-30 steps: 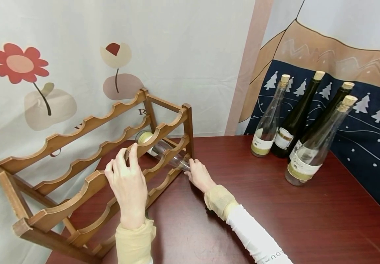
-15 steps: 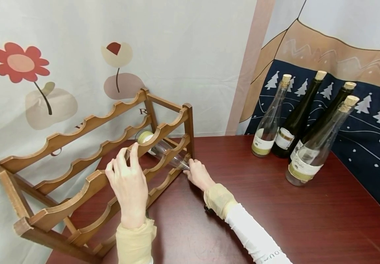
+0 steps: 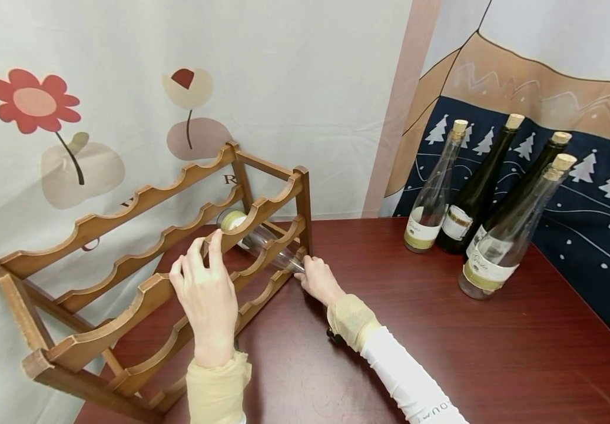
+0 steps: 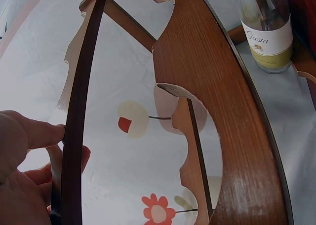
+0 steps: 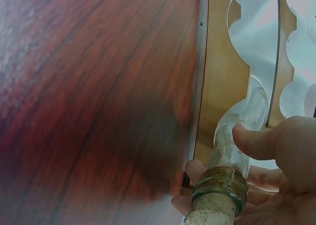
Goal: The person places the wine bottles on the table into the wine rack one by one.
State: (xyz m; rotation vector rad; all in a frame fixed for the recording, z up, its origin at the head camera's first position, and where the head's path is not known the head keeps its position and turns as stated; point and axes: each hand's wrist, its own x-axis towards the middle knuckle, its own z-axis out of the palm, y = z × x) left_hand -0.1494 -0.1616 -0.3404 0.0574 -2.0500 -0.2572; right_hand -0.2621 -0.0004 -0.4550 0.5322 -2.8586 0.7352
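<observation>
A wooden wine rack stands on the left of the table. My left hand grips its upper front rail; in the left wrist view the thumb and fingers lie on either side of that rail. Inside the rack, at its right end, a clear glass wine bottle with a white and yellow-green label lies in a low cradle. Its neck points out toward my right hand, which holds it there. In the right wrist view, thumb and fingers wrap the bottle neck, just behind the cork.
Several corked bottles stand at the back right, including a clear one in front and a dark green one behind. The red-brown table runs between them and the rack. Printed cloth hangs behind.
</observation>
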